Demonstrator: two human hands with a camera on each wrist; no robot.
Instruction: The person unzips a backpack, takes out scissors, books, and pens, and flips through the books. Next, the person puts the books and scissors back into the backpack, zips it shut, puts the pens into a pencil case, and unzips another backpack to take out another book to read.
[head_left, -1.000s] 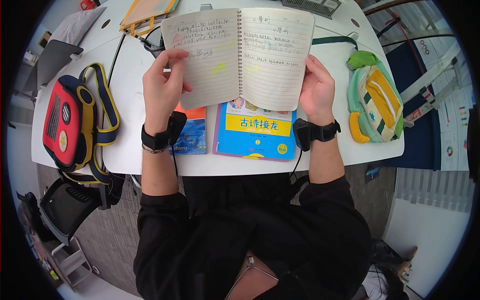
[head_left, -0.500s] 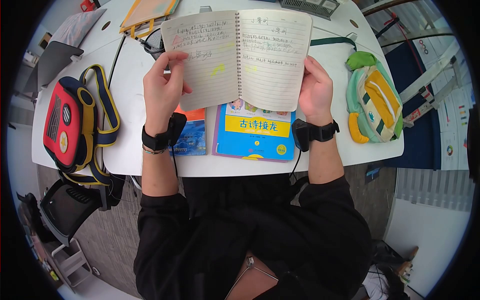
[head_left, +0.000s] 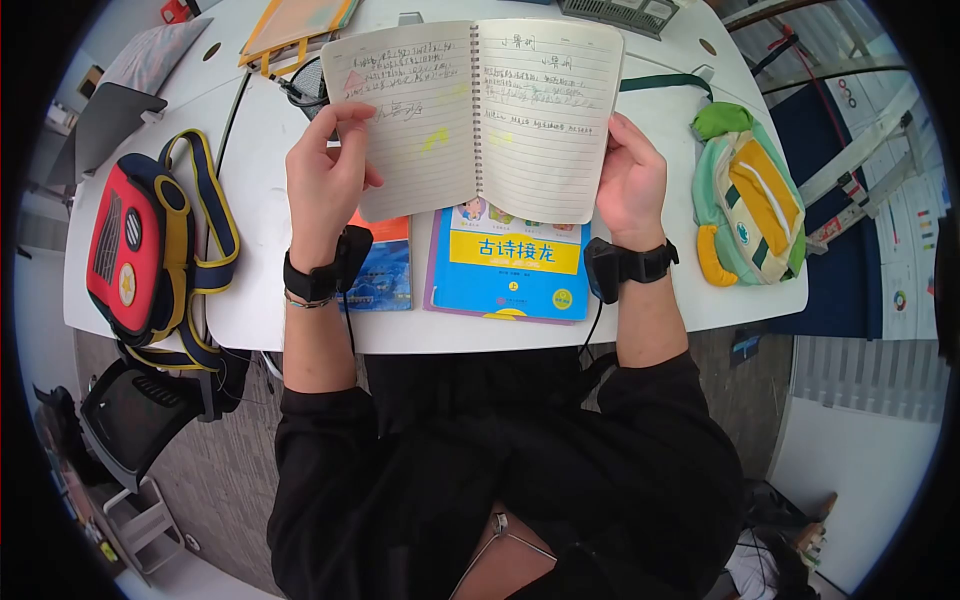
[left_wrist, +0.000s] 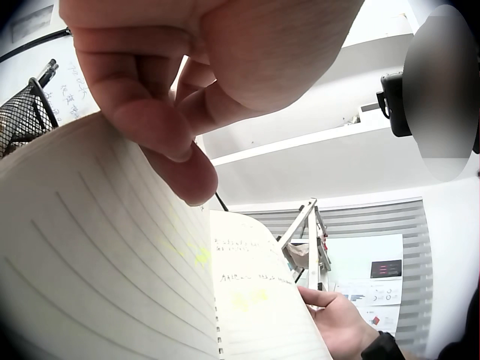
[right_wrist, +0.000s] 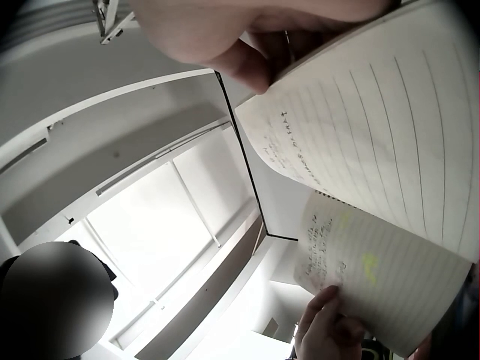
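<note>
A spiral-bound notebook [head_left: 535,165] lies spread open in front of the person, raised over the books on the table. Its lined pages carry handwriting and yellow highlighter marks. At the left page's outer edge, the left hand [head_left: 325,170] pinches the notebook, index finger and thumb over the paper. The right hand [head_left: 635,185] grips the opposite edge, fingers curled behind the cover. In the left wrist view, the fingertips [left_wrist: 191,176] press on the page. Below the notebook lies a blue book [head_left: 510,285] with a yellow title band, partly covered by it.
Another blue-and-orange book [head_left: 388,270] lies by the left wrist. A red backpack [head_left: 128,255] sits at the table's left, a green-and-yellow bag [head_left: 755,200] at the right. Behind the notebook are a mesh pen holder [head_left: 308,85] and a grey basket [head_left: 630,14].
</note>
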